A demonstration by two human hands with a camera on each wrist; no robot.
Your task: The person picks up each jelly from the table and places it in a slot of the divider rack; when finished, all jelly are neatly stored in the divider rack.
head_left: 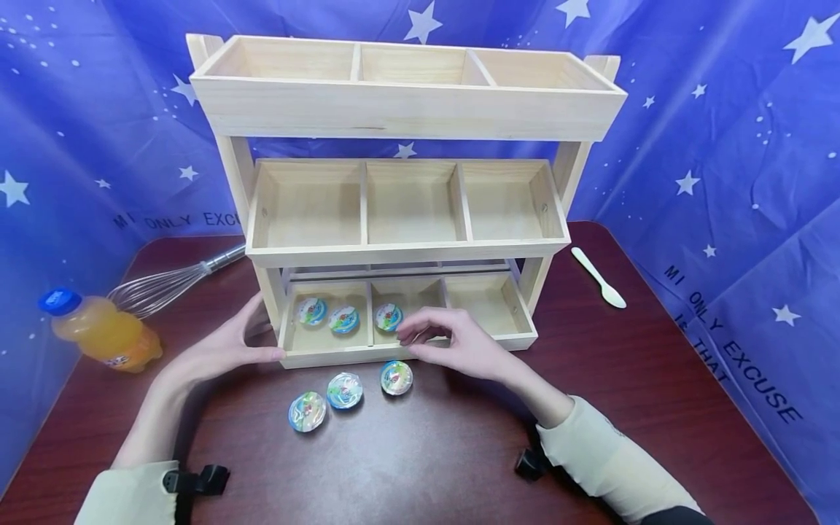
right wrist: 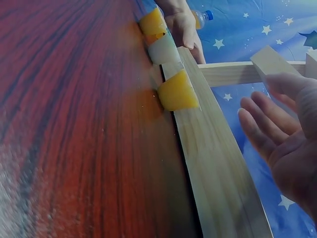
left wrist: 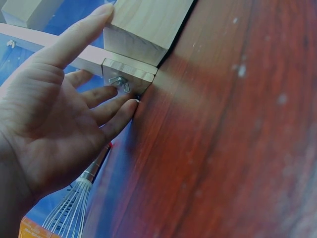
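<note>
My left hand is at the front left corner of the wooden three-tier shelf, thumb touching the bottom tray's edge and fingers spread beside the leg. Over the bottom tray's middle compartment hovers my right hand, fingers loosely bent and holding nothing. Just left of its fingertips lies a jelly cup. Two more jelly cups, one nearer the left and another jelly cup, sit in the left compartment. On the table before the shelf stand an orange jelly cup, a whitish jelly cup and another orange jelly cup.
A bottle of orange drink and a metal whisk lie left of the shelf. To its right is a pale spoon on the dark red table. A blue star-printed curtain surrounds the table's back and sides.
</note>
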